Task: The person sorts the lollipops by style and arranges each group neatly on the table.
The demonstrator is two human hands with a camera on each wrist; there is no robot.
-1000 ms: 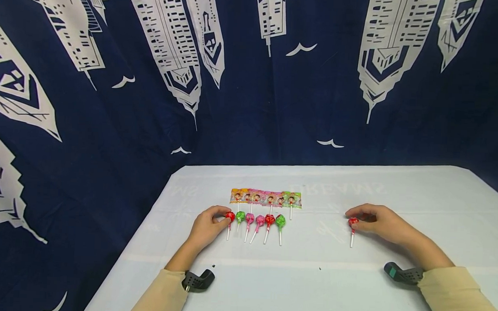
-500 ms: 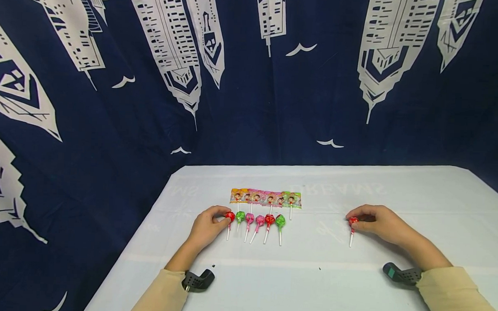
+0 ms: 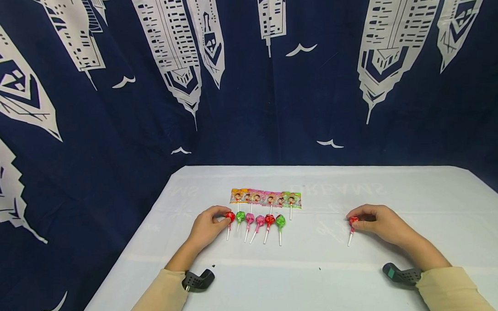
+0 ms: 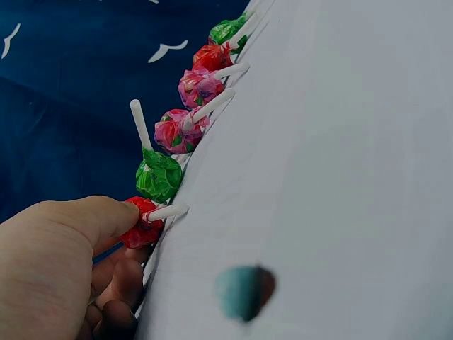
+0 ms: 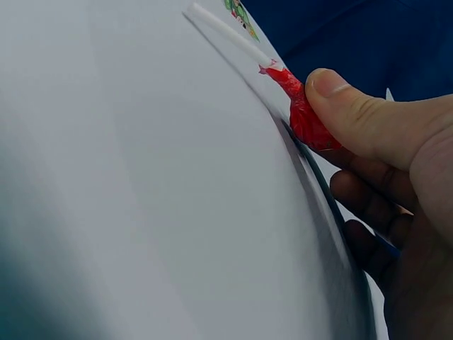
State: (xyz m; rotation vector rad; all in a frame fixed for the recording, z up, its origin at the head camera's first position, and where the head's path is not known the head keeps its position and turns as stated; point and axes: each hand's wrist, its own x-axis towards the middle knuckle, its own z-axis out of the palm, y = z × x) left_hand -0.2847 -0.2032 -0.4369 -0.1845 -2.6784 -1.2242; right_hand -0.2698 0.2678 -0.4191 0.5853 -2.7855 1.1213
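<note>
My left hand (image 3: 207, 227) pinches the head of a red lollipop (image 4: 144, 221) at the left end of a row, thumb on the near side. Beside that one lie a green lollipop (image 3: 240, 217), two pink lollipops, another red lollipop (image 3: 269, 220) and a second green lollipop (image 3: 280, 221), their sticks toward me. Well to the right, my right hand (image 3: 380, 220) holds a separate red lollipop (image 5: 306, 117) between thumb and fingers. In the right wrist view its white stick (image 5: 230, 34) points away from the palm.
Behind the row lies a line of flat-wrapped lollipops (image 3: 266, 198) in orange, pink and green. All rest on a white-covered table (image 3: 294, 285). A dark blue cloth (image 3: 250, 110) with white building prints hangs behind it. Black bands (image 3: 199, 280) sit on both wrists.
The stick of the red lollipop in my right hand has swung slightly to the left. My left hand and the lollipop row stay in place.
</note>
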